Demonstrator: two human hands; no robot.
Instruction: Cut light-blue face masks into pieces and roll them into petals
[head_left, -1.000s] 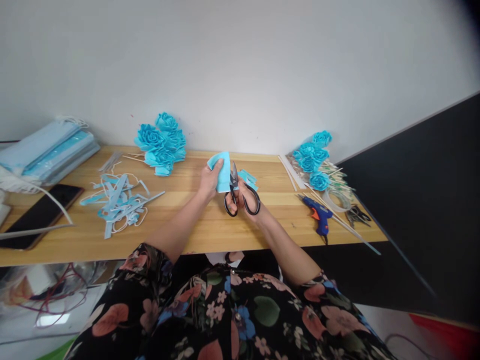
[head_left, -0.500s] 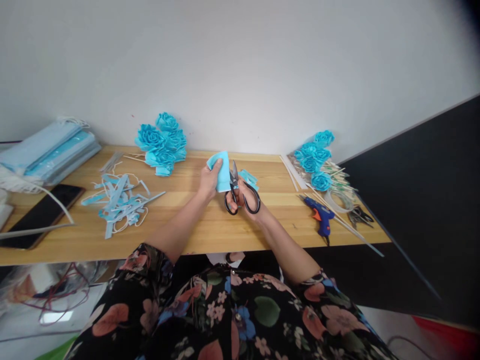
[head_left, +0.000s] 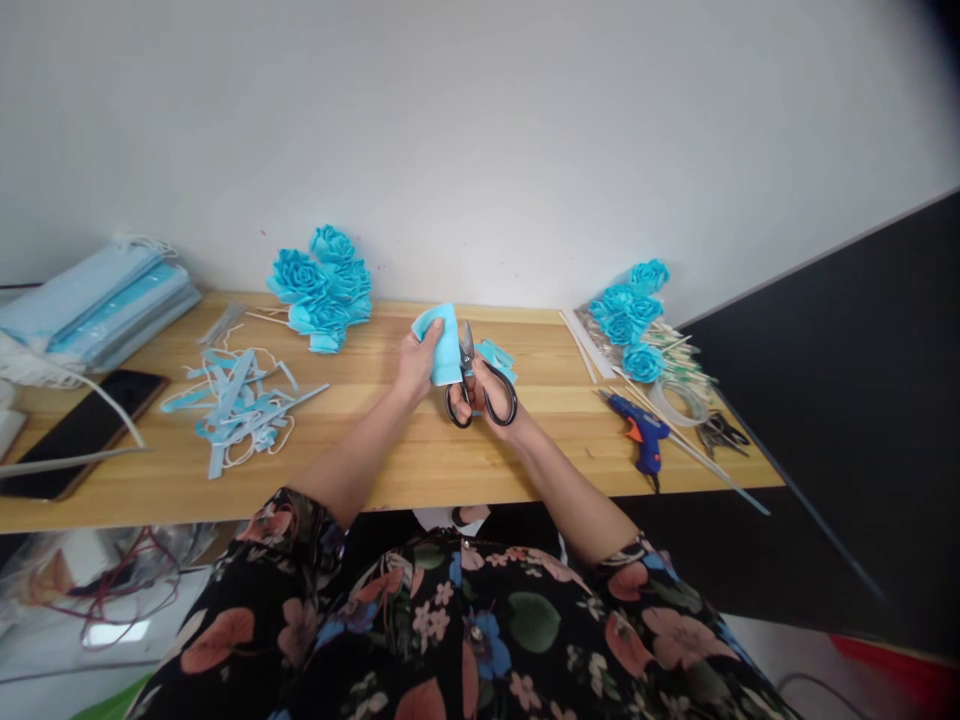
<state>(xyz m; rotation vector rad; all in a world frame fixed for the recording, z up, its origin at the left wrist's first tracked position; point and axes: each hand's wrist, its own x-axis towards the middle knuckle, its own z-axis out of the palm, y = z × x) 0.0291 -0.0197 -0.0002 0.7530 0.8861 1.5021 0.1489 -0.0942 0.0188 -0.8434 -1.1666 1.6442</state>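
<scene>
My left hand (head_left: 418,358) is closed on a piece of light blue mask fabric (head_left: 448,348), thumb on its front face, the piece held upright above the table. Black-handled scissors (head_left: 466,352) are in my right hand (head_left: 491,392), fingers through the loops and blades pointing away from me. The blades lie close along the right edge of the fabric; whether they touch it I cannot tell. Behind my right hand, more cut blue pieces (head_left: 496,356) rest on the table, partly hidden.
Blue fabric flowers (head_left: 326,290) stand at the back left, others (head_left: 626,312) at the right. Trimmed strips (head_left: 244,405) lie left, near a phone (head_left: 82,432) and stacked face masks (head_left: 97,305). A glue gun (head_left: 639,432) and pliers (head_left: 721,432) are at the right.
The scissors and my right hand have shifted very slightly to the left. The fabric in my left hand looks almost the same.
</scene>
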